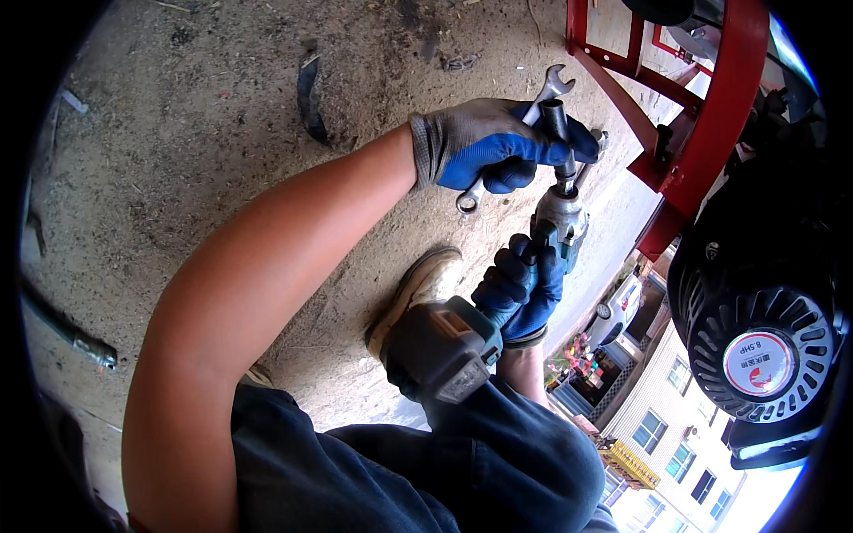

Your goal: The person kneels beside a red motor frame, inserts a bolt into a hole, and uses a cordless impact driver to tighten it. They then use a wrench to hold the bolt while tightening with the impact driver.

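My left hand (498,147), in a grey and blue work glove, is closed around a combination wrench (472,197). The wrench's open jaw sticks out beyond the knuckles and its ring end hangs below the palm. The same fingers also touch the long socket (554,118) on the nose of a cordless impact wrench (562,218). What looks like a bolt (600,140) shows just past the fingertips; part of it is hidden. My right hand (524,289), gloved in blue and black, wraps the impact wrench's handle, with its battery pack (444,351) toward me.
A red metal frame (684,169) rises at the right, close to the socket. Below it stands a black engine with a round slotted cover (760,362). A dark curved strip (310,98) lies on the dusty ground. A hose with a metal end (98,349) lies at far left.
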The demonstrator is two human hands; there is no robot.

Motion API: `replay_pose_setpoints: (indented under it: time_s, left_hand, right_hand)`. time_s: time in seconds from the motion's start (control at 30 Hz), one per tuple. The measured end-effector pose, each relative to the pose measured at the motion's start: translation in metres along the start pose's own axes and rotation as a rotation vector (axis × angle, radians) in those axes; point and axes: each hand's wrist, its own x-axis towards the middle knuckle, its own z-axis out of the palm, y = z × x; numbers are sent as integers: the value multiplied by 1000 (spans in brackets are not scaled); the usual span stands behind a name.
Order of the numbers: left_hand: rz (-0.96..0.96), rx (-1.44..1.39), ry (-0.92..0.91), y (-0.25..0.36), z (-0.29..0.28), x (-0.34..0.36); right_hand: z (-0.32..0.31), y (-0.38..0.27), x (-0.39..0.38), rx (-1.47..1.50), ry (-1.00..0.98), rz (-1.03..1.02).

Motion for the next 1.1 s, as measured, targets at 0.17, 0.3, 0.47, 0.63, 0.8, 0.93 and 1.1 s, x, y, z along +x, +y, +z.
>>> replay_pose_setpoints:
  time_s: [0.17,0.3,0.47,0.63,0.8,0.93,1.1]
  left_hand:
    - [-26,53,-26,10,0,1]
    - [-83,109,46,7,10,8]
    - [-58,55,94,-10,18,8]
    - [26,214,116,-11,37,28]
    - [70,823,433,-3,21,25]
    - [66,1209,494,42,41,-4]
    - [166,1359,476,67,49,3]
  right_hand:
    - [1,-1,2,-68,35,-22]
    - [2,-1,6,-275,62,-101]
    - [-3,2,8,-141,-122,-8]
    - [1,11,16,-295,-24,-225]
    - [-14,-6,3,-311,-42,-317]
    - [-17,-14,-2,-238,-121,-315]
    - [-4,-11,8,-381,-131,-366]
